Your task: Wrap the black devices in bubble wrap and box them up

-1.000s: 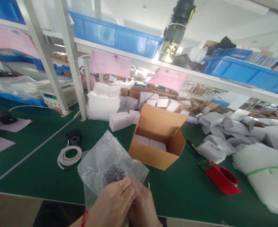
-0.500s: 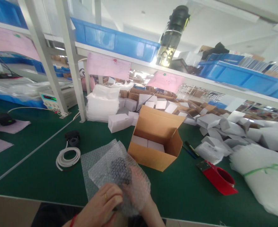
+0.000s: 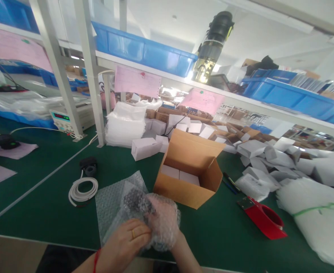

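My right hand [image 3: 164,214] is inside a clear bubble-wrap bag [image 3: 168,242], its fingers closed round a dark object [image 3: 138,203] blurred by the wrap. My left hand [image 3: 128,239], with a ring on one finger, pinches the bag's edge near my right wrist. A flat bubble-wrap bag [image 3: 107,201] lies under both hands on the green table. To its left rests a black device [image 3: 89,166] with a coiled white cable [image 3: 83,189]. Just beyond my right hand stands an open cardboard box [image 3: 184,189], with white boxes [image 3: 188,177] inside.
At the right lie a red tape dispenser [image 3: 265,220], pens [image 3: 231,182] and a tied stack of white foam bags [image 3: 317,223]. Many white cartons [image 3: 252,148] are piled behind. A shelf with blue bins [image 3: 144,49] spans the back, held by metal posts [image 3: 89,72].
My right hand has pushed further into the bag, and the bag has bunched up round it. The dark object has shifted slightly left. My left hand still grips the bag's edge.
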A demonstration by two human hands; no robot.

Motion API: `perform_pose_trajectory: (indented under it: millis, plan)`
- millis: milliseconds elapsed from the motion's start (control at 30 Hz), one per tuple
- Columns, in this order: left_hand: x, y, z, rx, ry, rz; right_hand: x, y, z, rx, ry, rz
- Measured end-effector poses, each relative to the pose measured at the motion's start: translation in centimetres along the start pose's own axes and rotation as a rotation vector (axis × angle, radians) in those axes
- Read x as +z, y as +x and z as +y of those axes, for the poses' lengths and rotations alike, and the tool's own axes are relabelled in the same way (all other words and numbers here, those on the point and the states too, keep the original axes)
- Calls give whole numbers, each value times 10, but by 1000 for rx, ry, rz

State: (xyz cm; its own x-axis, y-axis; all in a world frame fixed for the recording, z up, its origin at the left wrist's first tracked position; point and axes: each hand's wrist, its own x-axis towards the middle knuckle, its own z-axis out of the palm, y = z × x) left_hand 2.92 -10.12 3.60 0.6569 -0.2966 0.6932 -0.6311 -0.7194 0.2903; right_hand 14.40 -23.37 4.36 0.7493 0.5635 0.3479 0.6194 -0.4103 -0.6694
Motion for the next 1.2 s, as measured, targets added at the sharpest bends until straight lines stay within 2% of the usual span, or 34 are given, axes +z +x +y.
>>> perform_pose_trajectory:
  millis: [133,300,400,500,567,633,767,933,1033,1100,1133,1200]
  plan:
    - [0,-5,3,-26,27,-10,3,5,-2,-36,-42,-130]
    - [-11,-11,-24,-71,367,-65,5,7,6,-9,-273,-242]
    - [-11,-13,-39,-23,313,-67,-6,5,14,-30,-246,-325]
    - [-8,-16,-44,-40,281,-88,-27,-4,19,-95,-119,-370]
    - [-5,-17,-44,-96,293,-150,-42,-12,21,-127,-58,-342]
    - [-2,-17,-44,-155,299,-261,-54,-19,23,-142,-47,-300]
    - [4,-10,-40,-301,266,-460,-67,-25,38,-137,-38,-131]
    - [5,7,-30,-488,178,-537,-79,-26,57,-19,-12,18]
    - [6,13,-24,-489,182,-573,-86,-34,37,-18,-145,253]
    - [11,16,-19,-459,208,-602,-82,-43,12,-151,-188,349]
    - [13,18,-16,-443,215,-611,-76,-48,-1,-250,-183,314]
    - [17,23,-9,-432,216,-628,-56,-57,-21,-416,-159,73]
